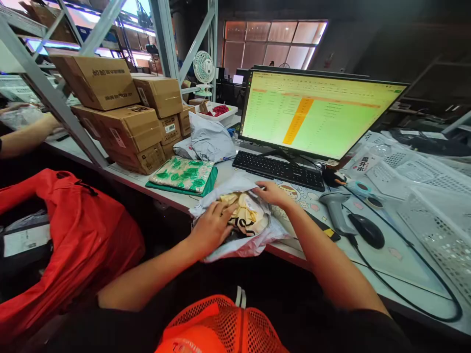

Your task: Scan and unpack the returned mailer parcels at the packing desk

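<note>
A white plastic mailing bag (253, 245) lies at the desk's front edge with its mouth open toward me. Inside shows a cream, folded item, perhaps fabric, with black lettering (243, 215) and yellowish parts. My left hand (211, 226) rests on the left side of the opening, its fingers stretched out over the contents. At the far right rim of the bag, my right hand (273, 192) is closed on the plastic edge; its fingertips are partly hidden. Left of the bag, a green-patterned packet (184, 174) lies on a darker green one.
Stacked cardboard boxes (125, 122) and a grey plastic parcel (211, 139) stand behind. A monitor (312, 113), keyboard (277, 169), barcode scanner (336, 213) and mouse (367, 230) sit rightward, near white baskets (434, 220). A red bag (91, 235) is at left; another person's arm (31, 132) shows beyond.
</note>
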A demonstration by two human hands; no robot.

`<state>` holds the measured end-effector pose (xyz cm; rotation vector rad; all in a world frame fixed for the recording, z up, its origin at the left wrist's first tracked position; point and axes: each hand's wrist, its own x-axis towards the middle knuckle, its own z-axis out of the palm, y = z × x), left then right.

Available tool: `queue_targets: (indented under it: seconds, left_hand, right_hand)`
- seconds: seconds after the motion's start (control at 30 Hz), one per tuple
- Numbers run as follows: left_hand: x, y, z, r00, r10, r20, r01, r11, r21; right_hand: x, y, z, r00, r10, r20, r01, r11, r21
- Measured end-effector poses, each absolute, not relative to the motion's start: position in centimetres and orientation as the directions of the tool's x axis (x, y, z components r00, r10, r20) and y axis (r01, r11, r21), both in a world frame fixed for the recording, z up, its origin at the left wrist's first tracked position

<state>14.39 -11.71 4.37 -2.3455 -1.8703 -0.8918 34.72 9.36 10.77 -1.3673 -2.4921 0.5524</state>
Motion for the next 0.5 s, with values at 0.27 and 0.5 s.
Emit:
queue_targets:
  seconds: [0.27,0.5]
  left_hand:
    - [16.7,-7.5,6.7,0.608,0.718,0.339,0.731,-0.672,0.113]
    - [13.8,-10.0,6.9,-0.38,0.86,0.341,-0.09,-0.402,0.911]
  right_hand:
    - [37.4,3.3,6.7,-0.346,0.927,0.142,0.568,0.327,-0.755]
    - [45.5,-6.2,9.2,-0.138,0.959,0.249,0.507,0.284,-0.814]
